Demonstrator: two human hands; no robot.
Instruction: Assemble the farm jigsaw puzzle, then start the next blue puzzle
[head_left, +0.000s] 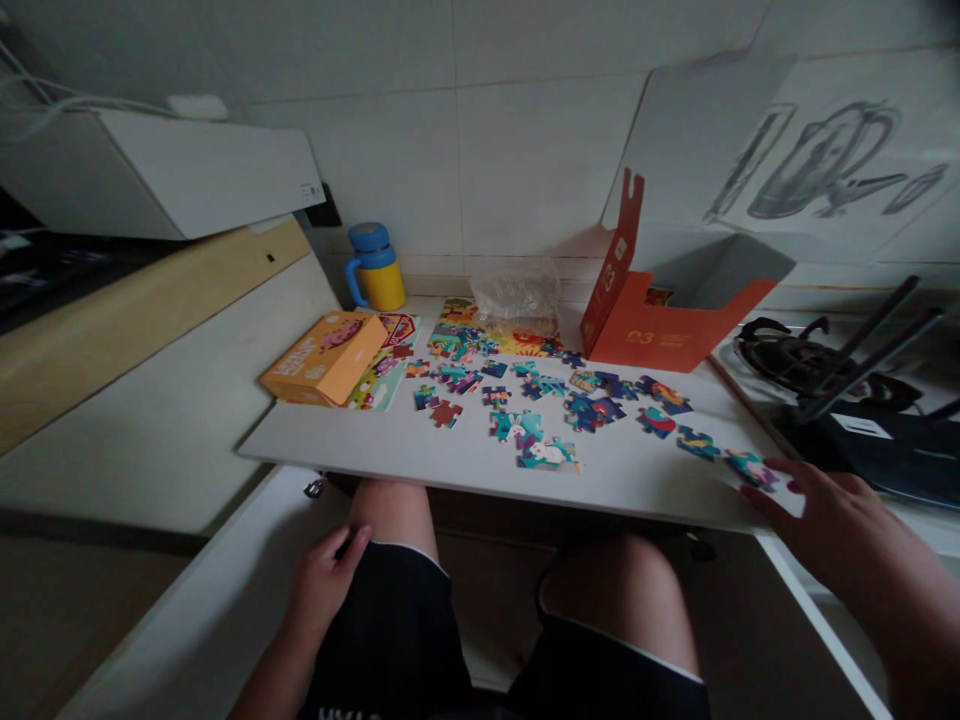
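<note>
At the right end of the white tabletop point(630, 470), my right hand point(840, 520) has its thumb and index finger on the edge of a teal and pink puzzle piece point(748, 468). That piece lies flat, close beside a blue-and-yellow puzzle piece point(697, 443). My left hand point(326, 575) rests on my left thigh, fingers curled in and thumb over them; nothing shows in it. Two joined pieces with white rabbits point(544, 452) lie near the front edge. Several loose puzzle pieces point(592, 410) spread across the middle, some overlapping.
An orange box point(652, 335) stands with its lid raised. Crumpled clear plastic point(517, 290) covers part of a picture sheet point(454, 315). Left are a yellow box point(326, 360) and a blue-and-yellow mug point(379, 275). A stove grate point(825, 375) stands at right.
</note>
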